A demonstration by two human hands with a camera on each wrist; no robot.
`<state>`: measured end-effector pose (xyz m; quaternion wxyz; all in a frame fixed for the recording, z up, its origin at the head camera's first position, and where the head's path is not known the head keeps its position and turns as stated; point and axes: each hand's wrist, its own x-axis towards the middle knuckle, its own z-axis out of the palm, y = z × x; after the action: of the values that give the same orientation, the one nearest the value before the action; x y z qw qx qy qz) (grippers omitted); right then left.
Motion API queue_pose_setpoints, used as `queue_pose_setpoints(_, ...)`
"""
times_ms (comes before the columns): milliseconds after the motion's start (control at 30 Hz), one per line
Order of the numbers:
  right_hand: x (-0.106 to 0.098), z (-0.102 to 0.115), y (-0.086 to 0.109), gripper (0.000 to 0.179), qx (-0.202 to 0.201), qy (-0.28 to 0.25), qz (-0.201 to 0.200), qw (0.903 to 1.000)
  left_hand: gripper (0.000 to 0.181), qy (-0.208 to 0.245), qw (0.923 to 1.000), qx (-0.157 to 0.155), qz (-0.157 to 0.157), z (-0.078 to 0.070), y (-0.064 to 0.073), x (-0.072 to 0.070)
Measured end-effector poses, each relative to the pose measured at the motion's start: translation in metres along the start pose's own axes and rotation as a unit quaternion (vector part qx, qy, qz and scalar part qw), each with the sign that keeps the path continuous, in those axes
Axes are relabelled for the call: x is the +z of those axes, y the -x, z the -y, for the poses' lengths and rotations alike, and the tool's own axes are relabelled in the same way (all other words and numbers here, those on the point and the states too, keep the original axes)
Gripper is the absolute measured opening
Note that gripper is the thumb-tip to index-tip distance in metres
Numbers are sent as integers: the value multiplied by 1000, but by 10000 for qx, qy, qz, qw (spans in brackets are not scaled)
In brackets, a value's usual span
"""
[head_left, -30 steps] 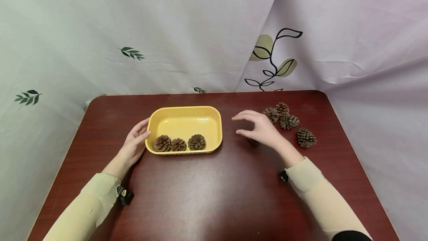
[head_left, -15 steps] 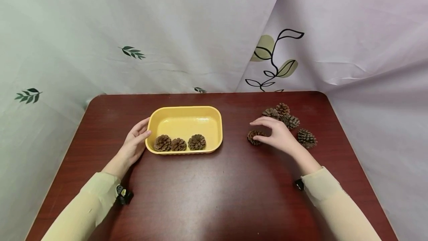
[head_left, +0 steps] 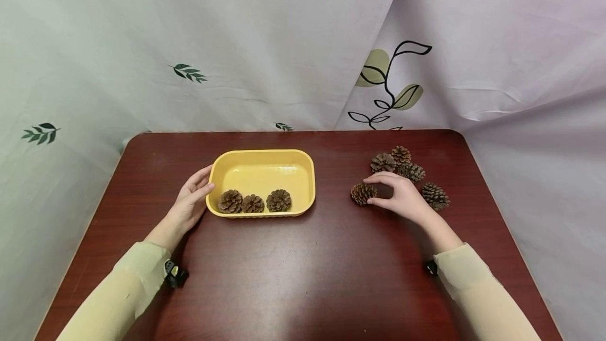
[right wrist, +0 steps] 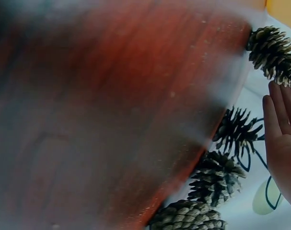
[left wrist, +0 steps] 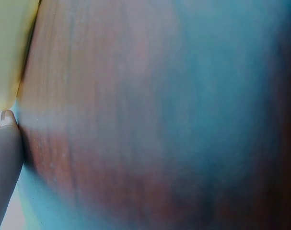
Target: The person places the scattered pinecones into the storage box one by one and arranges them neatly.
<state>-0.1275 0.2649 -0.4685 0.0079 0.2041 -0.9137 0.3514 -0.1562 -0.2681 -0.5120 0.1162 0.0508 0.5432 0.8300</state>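
A yellow plastic tray point(head_left: 260, 214) stands left of the table's middle, with three pine cones point(head_left: 278, 201) along its near side. My left hand point(head_left: 190, 201) holds the tray's left side, its thumb at the rim and its fingers along the outer wall. Right of the tray, a single pine cone point(head_left: 363, 193) lies on its side. My right hand point(head_left: 400, 196) is at that cone's right end, thumb and fingers spread in a curve with the fingertips right at its scales. The right wrist view shows the fingers point(right wrist: 279, 108) fairly straight beside the cone.
Several more pine cones point(head_left: 383, 162) cluster behind the right hand, and one point(head_left: 434, 196) lies to its right. The dark red wooden table point(head_left: 284, 267) meets a hanging white cloth point(head_left: 265, 67) with leaf prints at its back edge.
My right hand has moved right from between the tray and the lone pine cone to that cone's right end. The cone, now in full view, stays in place. The left hand stays at the tray.
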Motion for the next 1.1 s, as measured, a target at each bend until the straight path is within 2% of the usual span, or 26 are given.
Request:
queue_pose_setpoints(200, 2, -4, 2, 47, 105, -44, 7, 9999, 48, -50, 10000, -5, -18, -1, 1, 1)
queue_pose_setpoints(467, 4, -7, 3, 45, -22, 24, -135, 9999, 47, -33, 9999, 8, -128, 0, 0, 3)
queue_pose_setpoints(900, 2, -2, 1, 43, 127, -46, -94, 9999, 46, 55, 10000, 8, -9, 0, 1, 1)
queue_pose_setpoints(1100, 2, 3, -5, 42, 67, -69, -187, 9998, 47, 20, 10000, 25, 5, -1, 1, 1)
